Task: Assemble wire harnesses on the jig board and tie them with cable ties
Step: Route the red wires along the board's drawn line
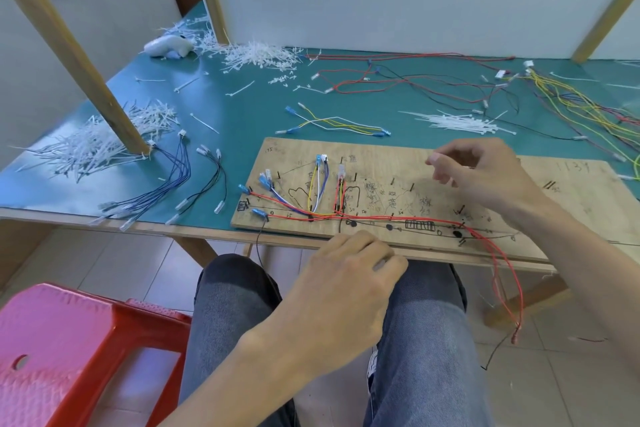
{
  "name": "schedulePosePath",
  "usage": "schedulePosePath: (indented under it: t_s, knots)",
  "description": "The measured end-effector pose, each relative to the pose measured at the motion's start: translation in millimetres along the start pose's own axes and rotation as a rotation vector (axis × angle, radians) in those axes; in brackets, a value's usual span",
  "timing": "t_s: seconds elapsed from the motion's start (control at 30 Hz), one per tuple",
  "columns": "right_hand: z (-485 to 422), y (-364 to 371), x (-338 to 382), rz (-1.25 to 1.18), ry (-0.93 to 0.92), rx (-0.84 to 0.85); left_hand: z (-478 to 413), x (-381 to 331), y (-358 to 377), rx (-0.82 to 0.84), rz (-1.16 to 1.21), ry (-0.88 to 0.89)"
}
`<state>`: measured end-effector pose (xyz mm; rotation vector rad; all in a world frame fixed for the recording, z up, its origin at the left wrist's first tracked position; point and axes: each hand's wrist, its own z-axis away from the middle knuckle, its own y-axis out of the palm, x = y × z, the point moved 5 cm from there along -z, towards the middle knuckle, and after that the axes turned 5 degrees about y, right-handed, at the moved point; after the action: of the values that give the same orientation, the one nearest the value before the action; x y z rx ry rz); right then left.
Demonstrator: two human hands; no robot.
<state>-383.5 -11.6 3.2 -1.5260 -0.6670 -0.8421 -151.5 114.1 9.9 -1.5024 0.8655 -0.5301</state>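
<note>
Red wires (415, 219) just past left fingers (384, 255) (apart)

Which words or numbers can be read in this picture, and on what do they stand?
"175": handwritten, far left corner of the board.
"113" and one more digit, perhaps 4 or 9: handwritten, far right part of the board.
Other handwritten signs and small numbers on the middle of the board: too blurred to read.
No other text shows.

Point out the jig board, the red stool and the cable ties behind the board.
jig board (588, 191), head view, bare right end.
red stool (69, 340), head view, seat top.
cable ties (464, 123), head view, bundle's middle.
</note>
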Motion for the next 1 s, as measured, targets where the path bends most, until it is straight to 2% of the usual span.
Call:
schedulePosePath:
  t_s: [0.13, 0.37, 0.57, 0.7, 0.83, 1.0]
  knots:
    - [-24, 13, -10, -0.043, 0.035, 0.093, -1, 2, 3, 0.015, 0.003, -0.015]
    - [-38, 22, -17, -0.122, 0.002, 0.092, -9, 12, 1, 0.02, -0.006, -0.036]
    - [-38, 20, -28, -0.196, -0.009, 0.08, -35, 41, -11, -0.084, 0.102, -0.122]
    - [-38, 17, -28, -0.213, 0.001, 0.055, -82, 73, -25, -0.159, 0.088, -0.197]
    - [-38, 9, -25, -0.247, 0.04, 0.02, -147, 92, -18, -0.046, 0.055, -0.201]
    - [-43, -31, -25, -0.235, 0.05, -0.176, -212, 88, 14, 0.285, 0.05, -0.112]
